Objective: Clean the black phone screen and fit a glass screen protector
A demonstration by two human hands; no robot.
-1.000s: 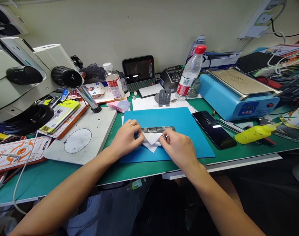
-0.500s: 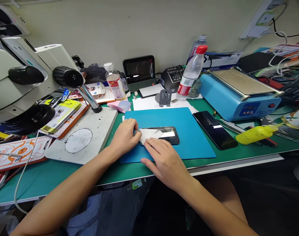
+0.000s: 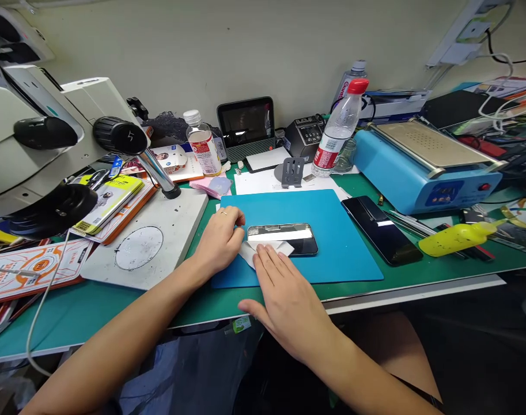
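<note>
A dark smartphone lies lengthwise on the blue mat, with a bright reflection across its glass. My right hand rests with straight fingers on a folded white tissue, pressing it against the phone's near edge. Its thumb sticks out to the side, apart from the tissue. My left hand, wearing a ring, is closed at the phone's left end, close to the tissue. What its curled fingers grip there is hidden.
A second black phone and a yellow squeeze bottle lie at right, before a blue heating plate. Left stands a microscope on a white base. Drink bottles, a phone stand and a small screen are behind.
My right hand and the tissue have slid toward me, from across the phone's left half to its near edge, uncovering more glass. My left hand stays almost in place.
</note>
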